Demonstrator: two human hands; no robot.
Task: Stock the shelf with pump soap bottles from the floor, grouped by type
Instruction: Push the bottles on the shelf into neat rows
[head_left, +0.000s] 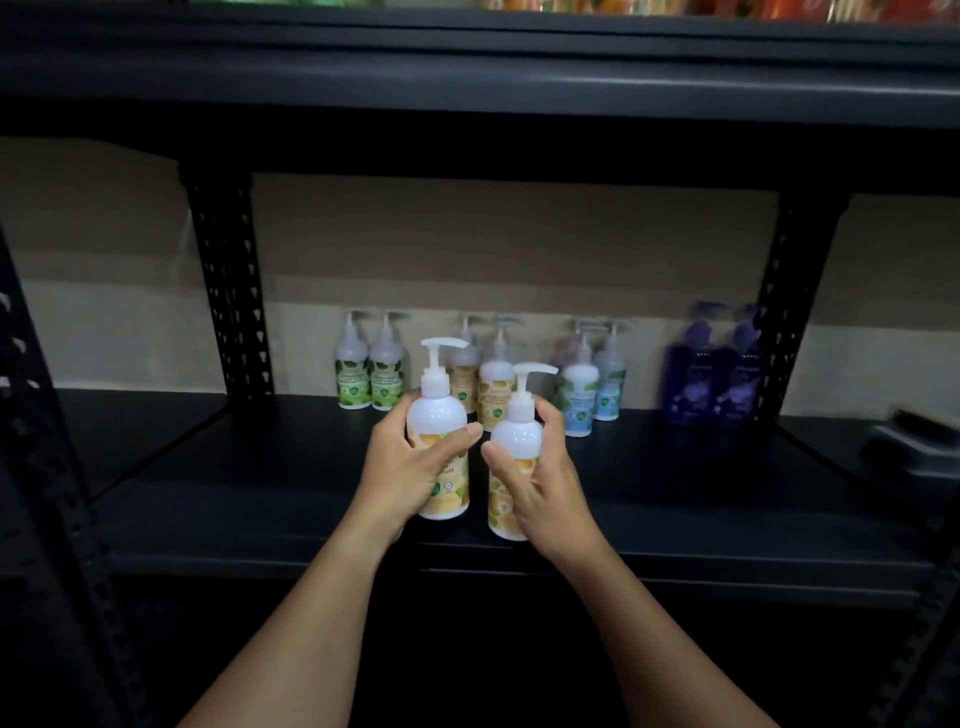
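1. Now my left hand (410, 462) grips one yellow-label pump bottle (440, 441), fingers curled round its body and the thumb across the front.
2. My right hand (540, 478) grips a second yellow-label bottle (511, 457) in the same way, thumb on its front, the other fingers behind it.
3. Both bottles stand upright, long axis vertical, pump heads on top with the spouts pointing to the right. They are close side by side but I see a narrow gap between them.
4. Both are above the front part of the shelf (260, 499). Whether their bases touch the board already, I cannot tell.
5. The relation that matters: the yellow pair at the back (485, 387) stands straight behind my two bottles, deeper in the shelf. So the way from my fingers to the group is forward, not sideways.
6. To the left of that pair stands the green pair (370, 379), to the right the blue pair (592, 392), and further right the purple pair (719, 374).
7. I judge that the next move is to push both bottles straight back, keeping them upright, until they stand just in front of the yellow pair. The left bottle is a little further forward than the right one.
8. One risk, I think: the spouts may catch the pumps behind.
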